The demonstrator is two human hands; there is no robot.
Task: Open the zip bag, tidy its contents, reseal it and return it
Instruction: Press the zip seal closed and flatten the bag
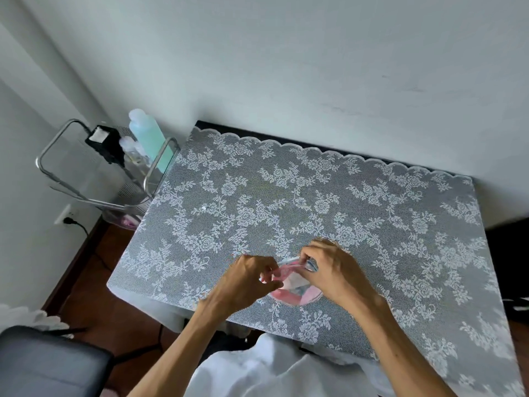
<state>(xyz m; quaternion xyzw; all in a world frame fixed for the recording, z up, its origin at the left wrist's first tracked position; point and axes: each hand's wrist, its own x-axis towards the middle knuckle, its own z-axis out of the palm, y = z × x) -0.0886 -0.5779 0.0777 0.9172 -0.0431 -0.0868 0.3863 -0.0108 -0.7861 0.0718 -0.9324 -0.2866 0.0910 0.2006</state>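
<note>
Small clear plastic zip bag (pixel 296 287) with pink contents: light, limp, slippery. Left hand (pixel 246 277) and right hand (pixel 333 267) pinch its top edge; grip there.

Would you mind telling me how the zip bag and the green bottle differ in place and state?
The zip bag lies low on the lace-covered table, near its front edge; the bottle stands upright in the wire rack beside the table. The bag is pinched by both the left hand and right hand; the bottle is untouched. Both are see-through plastic.

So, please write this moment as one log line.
left hand: pinches zip bag | right hand: pinches bag top | bag: on table
</note>
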